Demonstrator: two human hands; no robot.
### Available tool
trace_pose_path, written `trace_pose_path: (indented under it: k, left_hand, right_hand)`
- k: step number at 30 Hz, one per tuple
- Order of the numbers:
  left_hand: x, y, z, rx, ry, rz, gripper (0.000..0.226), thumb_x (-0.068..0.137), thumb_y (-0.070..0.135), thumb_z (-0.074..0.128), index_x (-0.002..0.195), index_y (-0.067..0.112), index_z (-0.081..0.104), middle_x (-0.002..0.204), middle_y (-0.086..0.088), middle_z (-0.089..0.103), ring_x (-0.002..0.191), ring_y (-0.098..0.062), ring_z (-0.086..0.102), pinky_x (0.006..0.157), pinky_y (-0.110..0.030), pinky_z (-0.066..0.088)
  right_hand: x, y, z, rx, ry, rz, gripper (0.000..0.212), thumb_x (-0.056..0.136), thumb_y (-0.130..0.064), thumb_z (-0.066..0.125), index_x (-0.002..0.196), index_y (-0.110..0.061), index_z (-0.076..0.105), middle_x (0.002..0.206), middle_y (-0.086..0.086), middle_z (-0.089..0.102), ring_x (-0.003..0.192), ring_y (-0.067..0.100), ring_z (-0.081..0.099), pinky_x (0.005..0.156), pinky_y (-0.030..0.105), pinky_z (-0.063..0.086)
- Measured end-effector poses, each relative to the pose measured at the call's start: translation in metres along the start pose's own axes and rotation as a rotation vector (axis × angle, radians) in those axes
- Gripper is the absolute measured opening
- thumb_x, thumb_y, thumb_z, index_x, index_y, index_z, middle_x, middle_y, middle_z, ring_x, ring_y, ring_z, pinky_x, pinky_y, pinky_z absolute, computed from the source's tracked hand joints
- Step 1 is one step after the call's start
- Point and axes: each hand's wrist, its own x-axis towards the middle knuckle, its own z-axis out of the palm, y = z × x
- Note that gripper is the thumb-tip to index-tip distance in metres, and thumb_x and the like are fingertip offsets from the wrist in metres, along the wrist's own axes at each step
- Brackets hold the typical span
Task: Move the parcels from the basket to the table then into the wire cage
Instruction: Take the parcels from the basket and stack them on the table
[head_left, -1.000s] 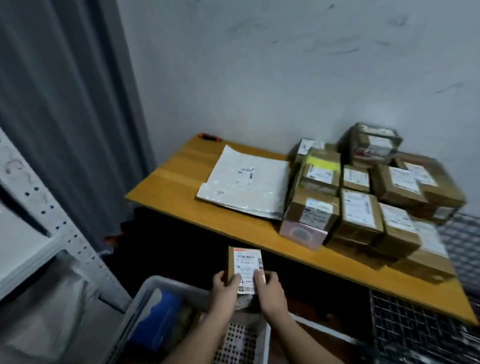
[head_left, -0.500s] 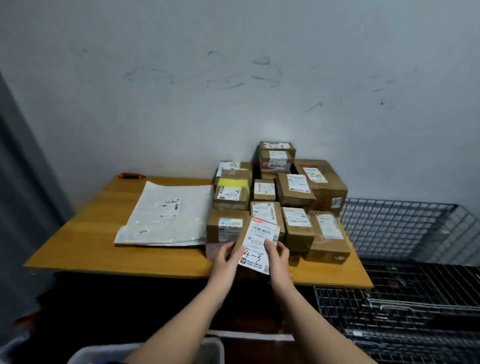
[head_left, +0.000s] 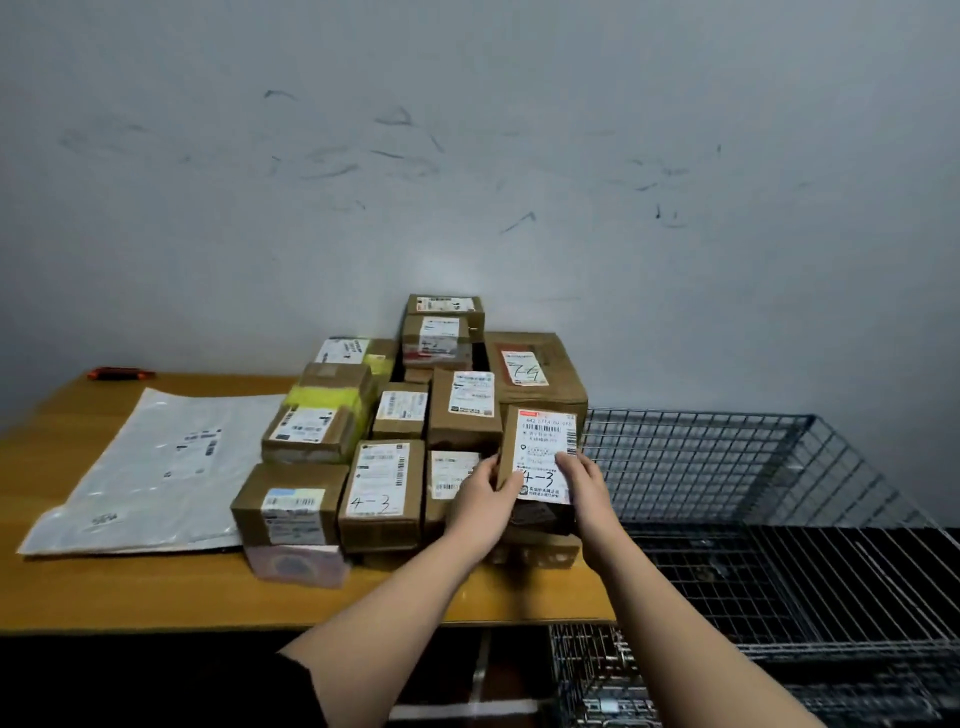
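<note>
**Both hands clamp a small labelled parcel over the table's right end**

Pinching from either side, our left hand (head_left: 480, 501) and right hand (head_left: 582, 480) press on the edges of a small brown parcel (head_left: 540, 452), its white label facing us with "4-3" handwritten near the bottom. We hold it upright at the right end of the box pile (head_left: 384, 441) on the wooden table (head_left: 156, 592), just beside the wire cage (head_left: 753, 493). On the left lies a flat grey mailer bag (head_left: 156, 467).
</note>
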Motion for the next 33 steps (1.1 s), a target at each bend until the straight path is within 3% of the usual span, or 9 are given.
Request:
trace_pose_path:
  k: [3,6,10,17,22,24,28,31,33]
  left_hand:
    - [0.014,-0.002,0.014,0.247,-0.021,-0.001,0.055,0.091,0.044,0.054,0.139,0.024,0.04,0.131,0.002,0.058,0.113,-0.019,0.058,0.096,-0.039,0.048]
    - [0.018,-0.002,0.021,0.439,-0.032,0.034,0.056,0.09,0.043,0.055,0.139,0.022,0.037,0.13,0.003,0.057,0.113,-0.019,0.058,0.093,-0.036,0.049]
    - [0.022,-0.006,0.022,0.418,0.008,0.037,0.057,0.09,0.041,0.058,0.14,0.024,0.036,0.131,0.004,0.057,0.112,-0.016,0.059,0.09,-0.032,0.05]
    - [0.029,0.002,-0.005,0.173,0.219,0.204,0.052,0.092,0.045,0.054,0.14,0.04,0.036,0.14,0.006,0.043,0.114,-0.013,0.054,0.091,-0.036,0.051]
    - [0.051,0.023,-0.054,0.124,0.388,0.159,0.051,0.096,0.04,0.05,0.144,0.034,0.035,0.142,0.001,0.035,0.107,-0.008,0.045,0.08,-0.021,0.039]
    - [0.066,0.028,-0.08,0.171,0.441,0.117,0.051,0.096,0.039,0.05,0.145,0.032,0.036,0.141,-0.002,0.037,0.106,-0.012,0.047,0.081,-0.023,0.037]
    - [0.101,0.031,-0.123,0.216,0.429,0.071,0.049,0.094,0.027,0.056,0.141,0.017,0.044,0.136,-0.009,0.05,0.116,-0.024,0.054,0.097,-0.033,0.044]
    - [0.122,0.029,-0.141,0.227,0.4,0.049,0.045,0.092,0.018,0.058,0.135,0.01,0.049,0.131,-0.009,0.058,0.114,-0.024,0.057,0.097,-0.036,0.047]
    - [0.136,0.025,-0.149,0.257,0.375,0.02,0.045,0.092,0.016,0.058,0.135,0.009,0.046,0.132,-0.009,0.058,0.115,-0.025,0.057,0.096,-0.033,0.046]
  right_hand:
    - [0.018,0.003,-0.018,-0.013,-0.026,0.089,0.037,0.098,-0.033,0.05,0.125,-0.009,0.044,0.095,0.003,0.064,0.078,0.014,0.062,0.057,0.026,0.047]
    - [0.034,0.015,-0.024,-0.05,-0.054,0.16,0.045,0.096,-0.037,0.051,0.13,-0.007,0.049,0.107,0.011,0.07,0.084,0.021,0.07,0.052,0.024,0.05]
    - [0.042,0.022,-0.019,-0.005,-0.032,0.185,0.043,0.096,-0.037,0.052,0.127,-0.009,0.049,0.107,0.013,0.069,0.088,0.027,0.069,0.06,0.031,0.051]
    - [0.049,-0.012,0.024,0.045,0.017,-0.043,0.037,0.094,-0.038,0.055,0.124,-0.021,0.043,0.124,0.011,0.057,0.106,0.023,0.061,0.086,0.039,0.053]
    - [0.058,-0.05,0.084,-0.221,-0.107,-0.094,0.058,0.096,-0.043,0.049,0.147,-0.021,0.033,0.15,0.01,0.026,0.135,0.031,0.035,0.111,0.045,0.032]
    - [0.067,-0.063,0.113,-0.359,-0.185,-0.103,0.068,0.092,-0.051,0.048,0.149,-0.019,0.03,0.153,0.011,0.028,0.138,0.032,0.033,0.114,0.044,0.028]
    - [0.115,-0.063,0.162,-0.48,-0.279,-0.087,0.083,0.072,-0.061,0.053,0.136,-0.009,0.044,0.136,0.01,0.053,0.12,0.033,0.053,0.104,0.047,0.043]
    - [0.157,-0.054,0.19,-0.591,-0.297,-0.097,0.095,0.06,-0.071,0.048,0.132,-0.01,0.05,0.134,0.01,0.057,0.117,0.033,0.056,0.102,0.046,0.045]
    - [0.152,-0.063,0.197,-0.682,-0.291,-0.101,0.09,0.072,-0.068,0.048,0.138,-0.007,0.045,0.14,0.015,0.051,0.124,0.036,0.051,0.105,0.045,0.041]
